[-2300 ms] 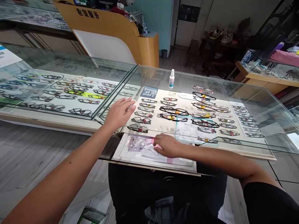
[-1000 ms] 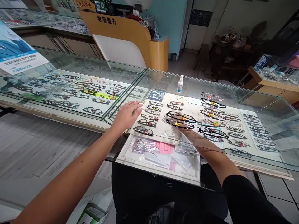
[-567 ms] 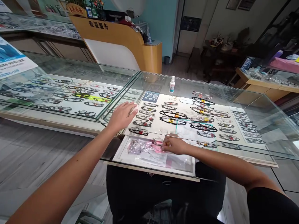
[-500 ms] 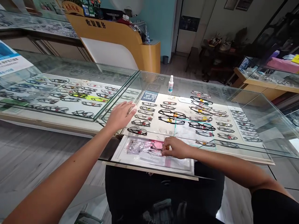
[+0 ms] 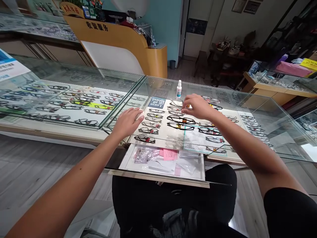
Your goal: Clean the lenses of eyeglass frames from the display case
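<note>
My left grip (image 5: 128,121) lies flat and released on the glass bench (image 5: 223,91), bracing me; my right grip (image 5: 198,106) pinches eyeglasses (image 5: 176,103) at twelve o'clock, near the spray bottle (image 5: 178,89).

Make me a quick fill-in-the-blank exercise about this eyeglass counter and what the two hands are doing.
1. The left hand lies flat on the ____ top of the display case.
2. The right hand holds a pair of glasses in its fingers, near a small white ____ bottle.
3. In the pulled-out tray, the paper slip is ____.

Missing words: glass; spray; pink.
</note>
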Demonstrator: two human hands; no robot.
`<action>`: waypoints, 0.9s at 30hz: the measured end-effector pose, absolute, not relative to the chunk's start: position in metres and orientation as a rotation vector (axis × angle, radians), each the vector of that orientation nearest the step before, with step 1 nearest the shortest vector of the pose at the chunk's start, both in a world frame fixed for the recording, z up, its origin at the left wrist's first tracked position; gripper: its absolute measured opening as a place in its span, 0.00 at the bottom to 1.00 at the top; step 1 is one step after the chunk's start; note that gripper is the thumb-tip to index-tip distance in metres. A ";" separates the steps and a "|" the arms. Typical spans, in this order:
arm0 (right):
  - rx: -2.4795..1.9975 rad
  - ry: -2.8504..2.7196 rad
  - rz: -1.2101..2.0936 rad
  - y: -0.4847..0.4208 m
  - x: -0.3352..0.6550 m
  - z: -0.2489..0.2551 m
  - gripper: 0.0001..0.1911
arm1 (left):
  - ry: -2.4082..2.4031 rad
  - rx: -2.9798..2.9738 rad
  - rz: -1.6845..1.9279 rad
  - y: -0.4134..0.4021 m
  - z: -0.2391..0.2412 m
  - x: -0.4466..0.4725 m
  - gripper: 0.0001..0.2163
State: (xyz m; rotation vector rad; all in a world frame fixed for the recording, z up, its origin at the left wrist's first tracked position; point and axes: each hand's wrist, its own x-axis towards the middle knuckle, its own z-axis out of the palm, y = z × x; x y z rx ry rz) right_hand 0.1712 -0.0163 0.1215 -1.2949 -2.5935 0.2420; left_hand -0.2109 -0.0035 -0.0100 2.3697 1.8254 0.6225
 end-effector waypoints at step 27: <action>-1.625 -2.626 0.131 0.062 0.176 0.053 0.15 | 1.816 2.347 0.647 -0.003 -0.009 -0.212 0.33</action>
